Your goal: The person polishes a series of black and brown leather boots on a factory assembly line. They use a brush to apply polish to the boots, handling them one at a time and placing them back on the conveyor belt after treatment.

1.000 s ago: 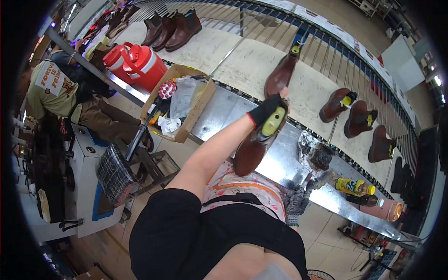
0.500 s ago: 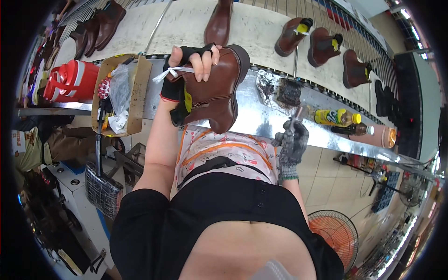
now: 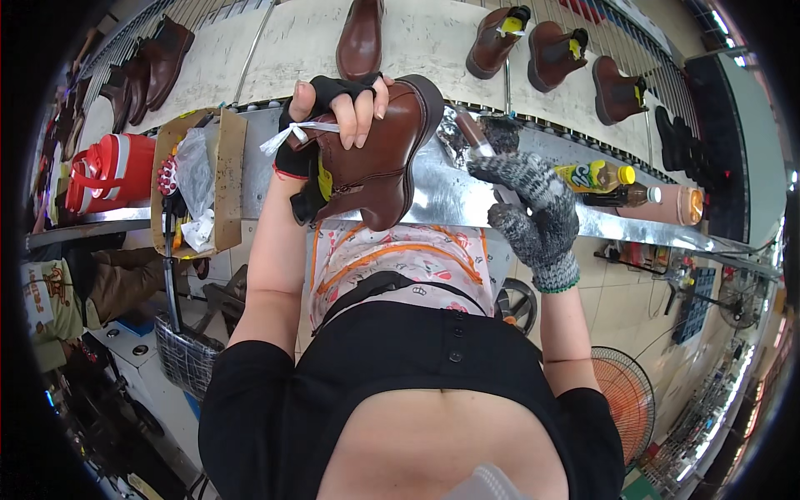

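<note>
A brown leather ankle boot (image 3: 373, 162) is held up in front of me, tilted, with its sole to the right and its dark, yellow-lined opening at the lower left. My left hand (image 3: 350, 112), in a black fingerless glove, grips it with the fingers over the leather. A white tie (image 3: 292, 136) hangs from the boot's pull loop. Right of the boot, my right hand (image 3: 537, 208), in a grey knitted glove, is closed around a slim tool with a brown end (image 3: 472, 131) and a pale middle. The tool is apart from the boot; its exact kind is unclear.
Brown boots, including one upright boot (image 3: 360, 42), stand on the pale conveyor (image 3: 425, 50) beyond the metal ledge (image 3: 442, 200). A dark stained block (image 3: 502, 132), a yellow bottle (image 3: 598, 176) and a dark bottle (image 3: 625, 196) are to the right. A cardboard box (image 3: 231, 179) and red jug (image 3: 108, 175) stand left.
My right hand has risen from low beside the ledge and turned, bringing the tool's brown end up and left, closer to the boot. The left hand still grips the boot. My view has shifted slightly.
</note>
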`<act>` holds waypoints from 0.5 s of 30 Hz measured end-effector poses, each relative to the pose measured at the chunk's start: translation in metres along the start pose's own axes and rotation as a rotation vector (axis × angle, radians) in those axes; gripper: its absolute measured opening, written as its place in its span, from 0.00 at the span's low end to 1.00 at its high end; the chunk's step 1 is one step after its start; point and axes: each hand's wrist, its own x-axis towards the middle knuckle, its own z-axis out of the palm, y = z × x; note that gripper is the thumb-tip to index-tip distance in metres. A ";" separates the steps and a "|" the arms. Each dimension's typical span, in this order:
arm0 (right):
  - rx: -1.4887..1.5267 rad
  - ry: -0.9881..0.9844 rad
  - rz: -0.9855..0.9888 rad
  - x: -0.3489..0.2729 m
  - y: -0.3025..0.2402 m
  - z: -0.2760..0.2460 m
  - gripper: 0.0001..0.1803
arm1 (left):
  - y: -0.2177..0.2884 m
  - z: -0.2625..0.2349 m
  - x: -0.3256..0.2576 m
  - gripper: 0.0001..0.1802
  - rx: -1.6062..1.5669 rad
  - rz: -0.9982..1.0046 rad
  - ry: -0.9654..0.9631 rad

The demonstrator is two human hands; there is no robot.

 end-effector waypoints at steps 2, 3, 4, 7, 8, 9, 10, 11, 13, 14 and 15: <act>-0.031 -0.043 -0.004 0.002 0.002 0.002 0.24 | -0.001 -0.001 0.001 0.39 -0.013 -0.022 -0.020; -0.037 -0.058 -0.009 0.004 0.001 0.002 0.24 | -0.003 -0.003 0.000 0.39 -0.028 -0.013 -0.033; -0.042 -0.073 -0.013 0.005 0.000 0.002 0.24 | -0.006 -0.005 -0.002 0.39 -0.042 -0.004 -0.045; -0.074 -0.095 -0.017 0.007 0.002 0.005 0.24 | -0.008 -0.006 -0.002 0.39 -0.049 0.012 -0.065; -0.057 -0.082 -0.033 0.007 0.003 0.006 0.25 | -0.008 -0.006 -0.002 0.40 -0.045 0.015 -0.068; -0.074 -0.086 -0.032 0.007 0.002 0.006 0.24 | -0.009 -0.007 -0.002 0.40 -0.049 0.022 -0.080; -0.072 -0.095 -0.020 0.007 0.002 0.005 0.24 | -0.010 -0.008 -0.002 0.40 -0.052 0.029 -0.090; -0.069 -0.104 -0.008 0.008 0.001 0.005 0.24 | -0.010 -0.009 -0.003 0.40 -0.054 0.035 -0.101; -0.070 -0.104 -0.001 0.009 0.001 0.004 0.24 | -0.009 -0.004 -0.002 0.41 -0.035 0.031 -0.056; -0.073 -0.096 -0.006 0.009 0.001 0.005 0.24 | -0.008 -0.002 -0.002 0.42 -0.027 0.029 -0.033; -0.076 -0.088 -0.010 0.010 0.002 0.006 0.24 | -0.007 -0.003 0.000 0.41 -0.025 0.015 -0.056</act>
